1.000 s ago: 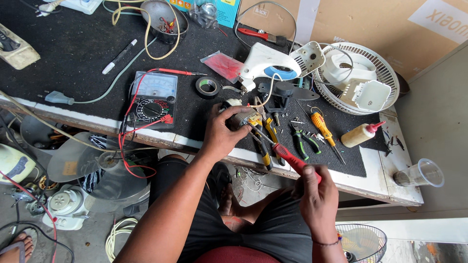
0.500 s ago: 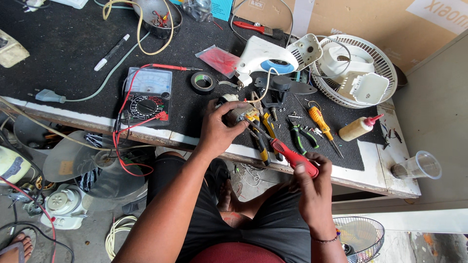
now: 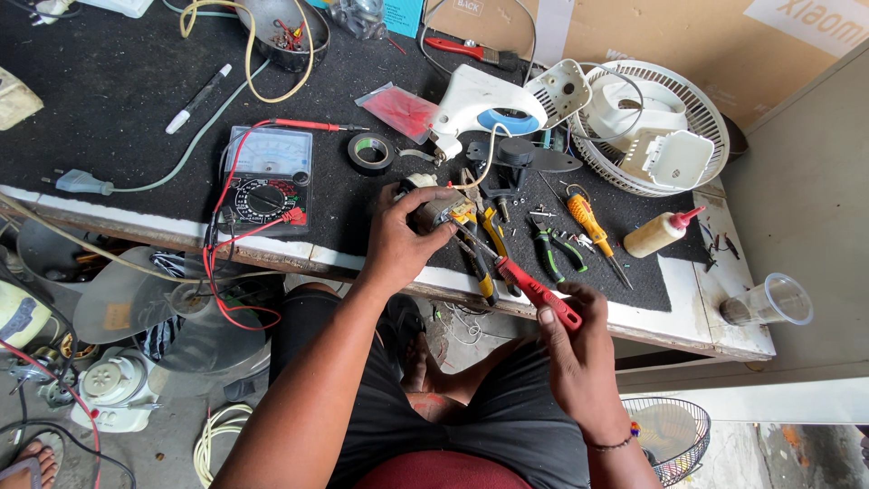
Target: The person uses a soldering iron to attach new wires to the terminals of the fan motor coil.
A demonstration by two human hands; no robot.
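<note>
My left hand (image 3: 400, 243) grips a small electric motor (image 3: 436, 207) on the black bench mat, with wires running from it toward a white fan housing (image 3: 484, 104). My right hand (image 3: 579, 349) holds the red handle of a screwdriver (image 3: 534, 292) near the bench's front edge, its shaft reaching up to the motor. Yellow-handled pliers (image 3: 484, 249) lie just under the shaft. A yellow screwdriver (image 3: 588, 222) and green-handled cutters (image 3: 548, 244) rest to the right.
An analog multimeter (image 3: 267, 179) with red leads sits left of the motor. Black tape roll (image 3: 370, 152), glue bottle (image 3: 661, 233), white fan grille (image 3: 652, 127), clear plastic cup (image 3: 769, 303) and a bowl of small parts (image 3: 285, 32) crowd the bench. Fan parts lie on the floor at left.
Both hands keep their grips on motor and screwdriver. The view has shifted slightly, and the right hand sits a little lower on the handle.
</note>
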